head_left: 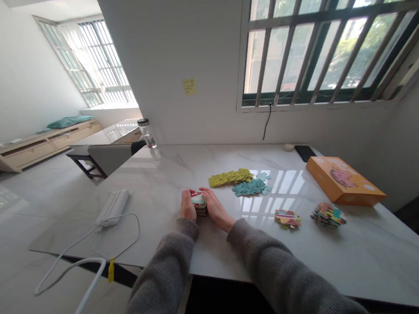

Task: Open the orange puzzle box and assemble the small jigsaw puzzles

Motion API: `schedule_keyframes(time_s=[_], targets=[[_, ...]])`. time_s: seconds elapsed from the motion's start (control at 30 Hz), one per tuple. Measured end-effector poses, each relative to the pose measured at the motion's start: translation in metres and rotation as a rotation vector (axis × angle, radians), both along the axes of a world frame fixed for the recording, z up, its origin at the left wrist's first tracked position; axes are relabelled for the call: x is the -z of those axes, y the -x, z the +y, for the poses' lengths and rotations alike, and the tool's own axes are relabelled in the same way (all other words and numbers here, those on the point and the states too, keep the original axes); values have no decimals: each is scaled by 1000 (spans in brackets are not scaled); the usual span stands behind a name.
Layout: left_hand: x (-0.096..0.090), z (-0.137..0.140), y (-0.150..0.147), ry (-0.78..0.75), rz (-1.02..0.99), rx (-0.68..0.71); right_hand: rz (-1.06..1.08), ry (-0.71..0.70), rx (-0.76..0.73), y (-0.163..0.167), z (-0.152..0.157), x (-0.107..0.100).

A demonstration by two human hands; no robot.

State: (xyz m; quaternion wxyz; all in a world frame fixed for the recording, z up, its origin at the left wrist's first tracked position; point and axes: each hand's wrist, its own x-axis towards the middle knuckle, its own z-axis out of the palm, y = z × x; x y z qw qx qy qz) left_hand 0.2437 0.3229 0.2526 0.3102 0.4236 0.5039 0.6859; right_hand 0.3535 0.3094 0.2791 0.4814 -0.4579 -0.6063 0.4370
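Observation:
Between my two hands stands a neat stack of puzzle pieces [200, 209] with a red, white and green top, resting on the marble-look table [152, 178]. My left hand [188, 206] is pressed against the stack's left side. From the right, my right hand [217, 208] cups the same stack, with its fingertips at the far edge. Just beyond it lies a fanned row of yellow-green puzzle pieces [230, 177]. A loose heap of teal puzzle pieces [250, 187] sits beside that row.
Two heaps of multicoloured puzzle pieces [288, 218] [328, 215] lie to the right, near an orange box [345, 181]. Behind are a black phone [305, 153] and a clear bottle [148, 134]. At left rests a white power strip [113, 207], its cable hanging over the edge.

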Motion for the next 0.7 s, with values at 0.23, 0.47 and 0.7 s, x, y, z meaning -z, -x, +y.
schedule_keyframes(time_s=[0.23,0.47,0.7], targets=[[-6,-7,7,5,-119,40,24,15,25,-44,-28,0],[-17,-13,-4,0,-175,96,-101,-89,-5,-94,-70,4],[-24,-22,2,-151,157,-270,-158,-166,28,-101,-87,3]])
